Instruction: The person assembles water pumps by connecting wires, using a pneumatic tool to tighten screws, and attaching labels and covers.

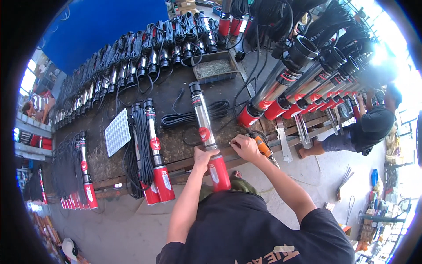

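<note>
A submersible pump with a steel tube, black top and red lower end lies in front of me, its red end hanging past the bench edge against my body. My left hand is wrapped around it where the steel meets the red. To its right, my right hand is closed, fingers curled together; whatever they may pinch is too small to make out. Just beside that hand lies an orange-and-black power tool at the bench edge. A coiled black cable rests behind the pump.
Two more pumps with bundled cables and a white dimpled tray are on the left. A grey bin sits farther back, near long rows of pumps. Larger pumps lean at right, where a co-worker is.
</note>
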A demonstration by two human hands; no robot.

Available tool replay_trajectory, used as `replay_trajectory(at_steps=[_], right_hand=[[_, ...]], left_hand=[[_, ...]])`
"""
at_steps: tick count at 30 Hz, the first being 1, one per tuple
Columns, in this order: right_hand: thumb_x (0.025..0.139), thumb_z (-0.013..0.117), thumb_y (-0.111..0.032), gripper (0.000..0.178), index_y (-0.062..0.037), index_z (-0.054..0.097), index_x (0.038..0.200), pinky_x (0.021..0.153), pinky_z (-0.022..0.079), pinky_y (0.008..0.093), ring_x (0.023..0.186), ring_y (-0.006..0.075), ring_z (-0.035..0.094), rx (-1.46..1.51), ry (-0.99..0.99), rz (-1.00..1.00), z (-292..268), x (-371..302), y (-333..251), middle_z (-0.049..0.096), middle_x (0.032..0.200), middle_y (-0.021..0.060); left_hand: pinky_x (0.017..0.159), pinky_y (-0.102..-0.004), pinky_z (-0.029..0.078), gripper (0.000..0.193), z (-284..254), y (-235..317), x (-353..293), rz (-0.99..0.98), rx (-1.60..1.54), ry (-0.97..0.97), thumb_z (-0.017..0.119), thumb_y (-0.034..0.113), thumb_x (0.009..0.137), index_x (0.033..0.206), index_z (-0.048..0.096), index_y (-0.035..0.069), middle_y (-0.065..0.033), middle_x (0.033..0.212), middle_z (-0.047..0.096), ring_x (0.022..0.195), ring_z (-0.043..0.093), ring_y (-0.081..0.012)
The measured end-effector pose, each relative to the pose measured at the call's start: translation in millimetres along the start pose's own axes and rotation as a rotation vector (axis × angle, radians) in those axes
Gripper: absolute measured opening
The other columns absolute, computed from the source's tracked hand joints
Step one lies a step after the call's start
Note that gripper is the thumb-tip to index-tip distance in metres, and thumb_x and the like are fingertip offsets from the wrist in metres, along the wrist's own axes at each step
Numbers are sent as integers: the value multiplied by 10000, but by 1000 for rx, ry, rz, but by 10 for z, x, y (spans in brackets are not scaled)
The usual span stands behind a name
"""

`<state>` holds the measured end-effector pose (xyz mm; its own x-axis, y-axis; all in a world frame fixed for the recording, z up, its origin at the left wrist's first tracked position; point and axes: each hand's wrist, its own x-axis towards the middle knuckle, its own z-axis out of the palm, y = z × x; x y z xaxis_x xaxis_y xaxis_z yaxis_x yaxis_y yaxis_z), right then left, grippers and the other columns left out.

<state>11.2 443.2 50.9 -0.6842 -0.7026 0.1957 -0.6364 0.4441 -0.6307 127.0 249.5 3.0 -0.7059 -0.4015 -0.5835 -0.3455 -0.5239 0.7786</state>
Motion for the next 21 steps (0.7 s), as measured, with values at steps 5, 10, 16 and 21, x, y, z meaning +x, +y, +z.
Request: replay_trajectory(at_steps=[5,10,16,21], right_hand=[[853,711,-152,86,-73,681,871,643,551,414,745,323,675,-16,9,-35,194,87,-162,655,863,87],[821,700,-121,99,-68,649,888,635,556,378,758,263,672,-185,55,-286,362,171,-258,638,854,65],[751,714,-114,182,-66,653,916,678,555,350,808,236,679,-295,-9,-428,362,145,-267,655,879,49],[765,724,-90,190,-58,687,948,681,564,344,827,245,700,-183,-5,-397,317,116,-243,700,933,60]], left_hand=[[735,-397,591,736,9,28,-25,-7,16,22,895,6,607,1186,443,-47,-156,1067,628,888,674,-246],[761,-381,579,751,-49,-69,70,13,13,-11,903,17,602,1190,439,-41,-147,1066,619,916,665,-231],[788,-396,574,724,-60,-148,128,32,48,35,902,14,612,1172,447,-40,-147,1042,620,904,666,-246],[745,-411,591,651,-34,-121,95,66,25,61,897,-6,626,1123,478,-27,-121,982,633,840,675,-245]])
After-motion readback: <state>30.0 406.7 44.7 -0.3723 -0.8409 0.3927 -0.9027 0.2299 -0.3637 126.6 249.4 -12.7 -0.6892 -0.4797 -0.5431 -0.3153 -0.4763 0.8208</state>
